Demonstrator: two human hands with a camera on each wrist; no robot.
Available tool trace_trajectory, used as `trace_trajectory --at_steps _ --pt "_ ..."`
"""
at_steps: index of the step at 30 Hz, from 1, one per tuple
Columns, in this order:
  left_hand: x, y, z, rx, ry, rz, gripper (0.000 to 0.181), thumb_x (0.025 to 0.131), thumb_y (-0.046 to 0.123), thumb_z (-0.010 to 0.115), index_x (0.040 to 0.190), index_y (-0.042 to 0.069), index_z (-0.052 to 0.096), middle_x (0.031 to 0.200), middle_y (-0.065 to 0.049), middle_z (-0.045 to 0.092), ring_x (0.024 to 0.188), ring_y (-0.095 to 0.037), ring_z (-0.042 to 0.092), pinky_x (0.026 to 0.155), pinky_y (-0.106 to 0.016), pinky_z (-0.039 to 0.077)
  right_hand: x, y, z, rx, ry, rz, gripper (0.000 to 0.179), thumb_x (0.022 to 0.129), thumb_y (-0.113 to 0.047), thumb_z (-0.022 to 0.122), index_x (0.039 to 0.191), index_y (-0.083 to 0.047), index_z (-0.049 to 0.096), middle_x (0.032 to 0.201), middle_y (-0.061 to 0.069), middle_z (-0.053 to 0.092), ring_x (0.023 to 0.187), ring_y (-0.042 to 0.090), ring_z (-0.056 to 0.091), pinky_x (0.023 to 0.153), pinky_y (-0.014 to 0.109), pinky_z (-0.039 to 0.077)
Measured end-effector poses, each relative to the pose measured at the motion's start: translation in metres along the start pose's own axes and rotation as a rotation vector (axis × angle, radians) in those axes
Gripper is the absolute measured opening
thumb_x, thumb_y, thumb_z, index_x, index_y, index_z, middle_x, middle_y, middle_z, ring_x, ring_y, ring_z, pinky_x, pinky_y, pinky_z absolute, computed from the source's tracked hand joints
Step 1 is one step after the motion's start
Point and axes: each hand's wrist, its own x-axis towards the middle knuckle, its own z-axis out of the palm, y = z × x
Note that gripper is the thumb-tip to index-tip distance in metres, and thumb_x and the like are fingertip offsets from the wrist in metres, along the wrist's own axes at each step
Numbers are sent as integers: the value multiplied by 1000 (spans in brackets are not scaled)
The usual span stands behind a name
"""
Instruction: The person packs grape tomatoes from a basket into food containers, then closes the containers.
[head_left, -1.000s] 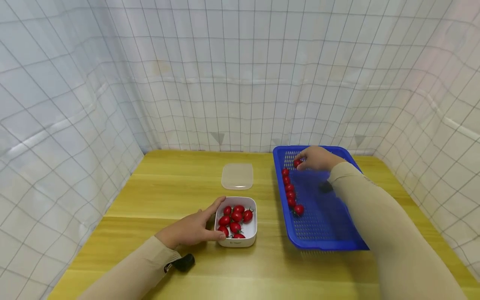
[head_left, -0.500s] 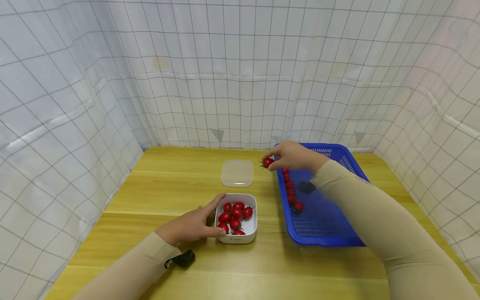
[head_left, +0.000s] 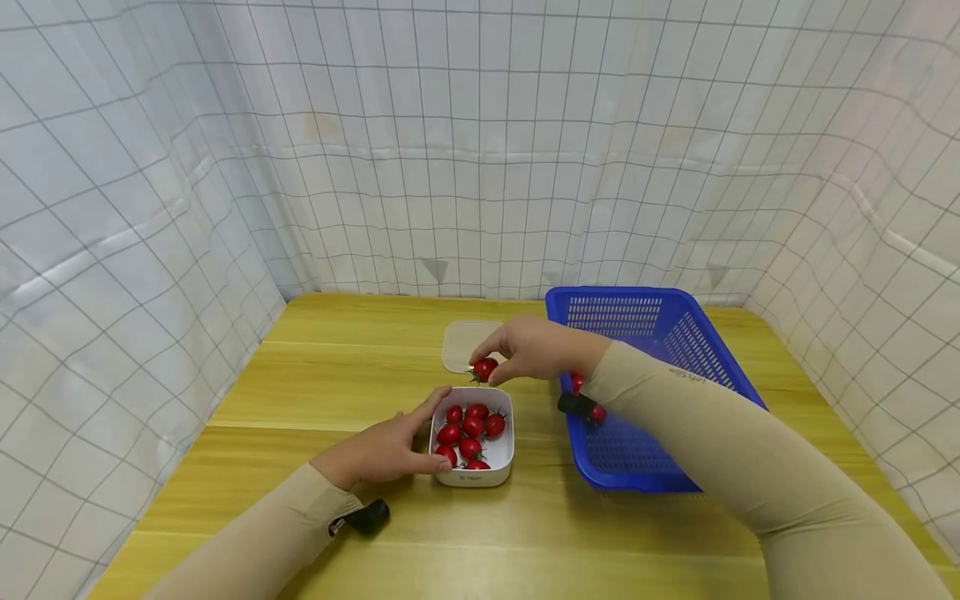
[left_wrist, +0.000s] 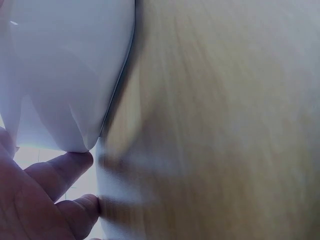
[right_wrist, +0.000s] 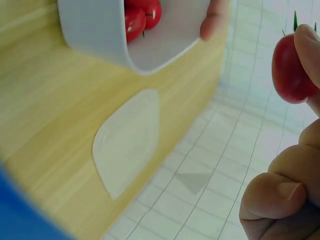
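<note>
A cherry tomato (head_left: 485, 369) with a green stem is pinched between the thumb and fingertips of my right hand (head_left: 536, 346), above the space between a clear lid and a white square box. In the right wrist view the same tomato (right_wrist: 292, 70) shows held up at the right edge. My left hand (head_left: 386, 454) holds the white box (head_left: 474, 478) from its left side, thumb at the near rim and index finger at the far left corner. Several cherry tomatoes (head_left: 471, 427) lie inside the box. Fingertips (left_wrist: 80, 159) meet the box wall (left_wrist: 70, 75) in the left wrist view.
A blue perforated basket (head_left: 630, 482) stands on the right, with a few cherry tomatoes (head_left: 597, 414) showing past the right forearm. The clear lid (head_left: 459, 346) lies flat behind the box. Grid-patterned curtain (head_left: 480, 167) encloses the wooden table (head_left: 330, 333).
My right hand has lifted a cherry tomato out of the blue basket and carried it left and nearer, close to the box. My left hand keeps its place on the box.
</note>
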Motion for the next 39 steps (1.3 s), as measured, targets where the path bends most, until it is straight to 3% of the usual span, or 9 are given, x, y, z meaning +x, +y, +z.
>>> trace_trajectory --at_steps 16,22,28,33,39 --pt "0 -1 1 -6 2 19 106 91 56 77 170 36 11 169 -16 35 151 -58 31 121 -75 25 5 -11 5 -46 -32 -23 43 96 -29 79 138 -21 72 75 -10 53 66 8 43 60 22 36" --pt "0 -2 1 1 -2 13 104 91 57 76 169 41 10 170 -15 34 151 -60 31 121 -76 24 6 -13 6 -48 -44 -38 43 96 -29 79 138 -22 72 89 -8 67 69 9 45 62 23 38" --pt "1 -2 1 -7 -6 21 104 91 57 76 170 39 10 171 -14 32 151 -60 31 122 -77 21 8 -13 7 -43 -44 -57 43 95 -29 80 137 -21 73 103 -11 74 73 9 46 65 23 40" --pt "1 -3 2 -13 -8 25 105 91 57 76 170 37 10 172 -13 31 152 -59 31 124 -76 18 8 -14 8 -39 -48 -73 44 94 -29 81 136 -20 73 96 -12 70 70 8 45 63 23 39" --pt "1 -4 2 -18 -7 25 106 91 57 77 170 38 9 172 -11 32 153 -57 30 126 -73 16 7 -16 7 -37 -62 -83 44 95 -29 80 138 -20 72 78 -8 55 70 10 45 64 25 39"
